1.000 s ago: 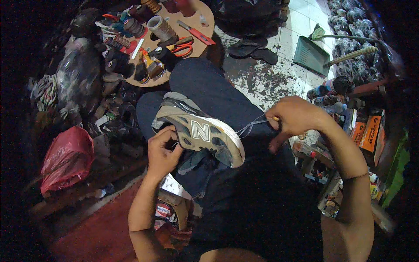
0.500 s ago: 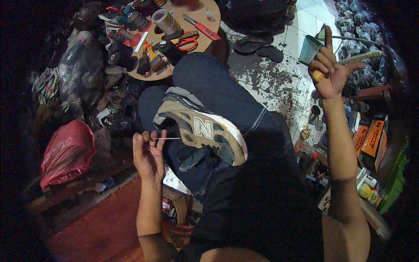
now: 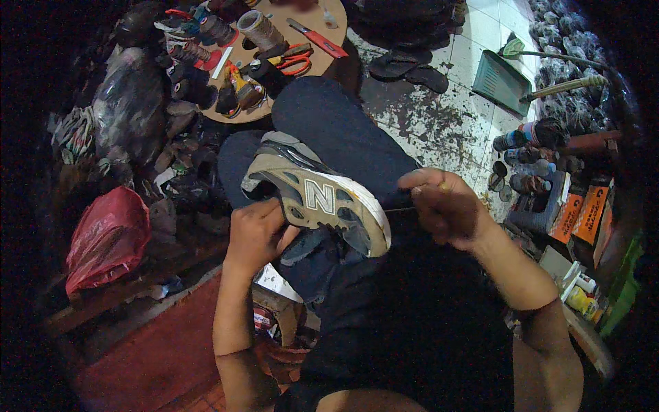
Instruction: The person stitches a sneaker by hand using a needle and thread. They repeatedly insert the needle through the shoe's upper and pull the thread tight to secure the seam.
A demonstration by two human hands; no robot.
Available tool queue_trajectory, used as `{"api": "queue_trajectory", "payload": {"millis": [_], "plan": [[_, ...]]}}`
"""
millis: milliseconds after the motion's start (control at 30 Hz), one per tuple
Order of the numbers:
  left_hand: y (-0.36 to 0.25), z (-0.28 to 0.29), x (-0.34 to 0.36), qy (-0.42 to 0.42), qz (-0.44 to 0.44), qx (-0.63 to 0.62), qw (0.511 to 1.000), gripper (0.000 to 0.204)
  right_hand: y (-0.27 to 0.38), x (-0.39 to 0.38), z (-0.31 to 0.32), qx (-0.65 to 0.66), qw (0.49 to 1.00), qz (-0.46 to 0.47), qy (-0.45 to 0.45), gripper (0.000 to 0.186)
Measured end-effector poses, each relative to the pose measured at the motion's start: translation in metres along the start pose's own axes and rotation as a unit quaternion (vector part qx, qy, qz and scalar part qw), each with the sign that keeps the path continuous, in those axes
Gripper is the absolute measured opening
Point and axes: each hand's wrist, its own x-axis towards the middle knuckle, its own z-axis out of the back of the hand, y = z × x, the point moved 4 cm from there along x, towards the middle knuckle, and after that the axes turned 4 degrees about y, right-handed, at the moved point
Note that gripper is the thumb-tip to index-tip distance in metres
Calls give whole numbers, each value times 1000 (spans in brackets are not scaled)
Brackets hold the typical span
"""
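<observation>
A beige and grey sneaker [image 3: 307, 199] lies on its side across my lap, its pale sole turned to the right. At the shoe's opening, my left hand [image 3: 254, 232] is closed about the collar, with some fingertips hidden inside. The slim needle-like rod it held earlier does not show. My right hand [image 3: 447, 209] hovers just right of the toe, fingers curled and somewhat blurred. A thin line [image 3: 405, 209] runs from its fingers toward the sole; whether this is a thread or a tool I cannot make out.
Ahead, a round wooden board [image 3: 302, 24] carries thread spools [image 3: 261, 34], orange-handled scissors [image 3: 295, 62] and a red cutter [image 3: 317, 38]. A green dustpan [image 3: 502, 82] lies on the tiles at far right. Bottles and orange boxes [image 3: 587, 213] stand right; a red plastic bag [image 3: 110, 237] sits left.
My right hand has come down from its far outstretched position to beside the toe. My left hand has moved up and right into the shoe's opening. The sneaker stays nearly in place.
</observation>
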Motion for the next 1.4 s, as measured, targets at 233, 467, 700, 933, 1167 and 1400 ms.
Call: {"api": "queue_trajectory", "payload": {"millis": [233, 467, 700, 933, 1167, 1400], "plan": [[-8, -3, 6, -38, 5, 48, 998, 25, 0, 24, -32, -443, 892, 87, -21, 52], [9, -3, -20, -110, 98, 100, 984, 37, -9, 34, -33, -365, 930, 51, -11, 44], [68, 26, -90, -208, 221, 106, 947, 44, -14, 37, -29, -349, 936, 39, 10, 46], [95, 13, -104, -209, 255, -4, 944, 39, -13, 33, -29, -404, 900, 163, -2, 35], [63, 84, -92, -161, 159, -38, 973, 18, 54, -31, 48, -113, 978, 31, -174, 42], [31, 20, -36, -125, 154, -365, 910, 13, 4, -36, -3, -368, 915, 165, 31, 42]]}}
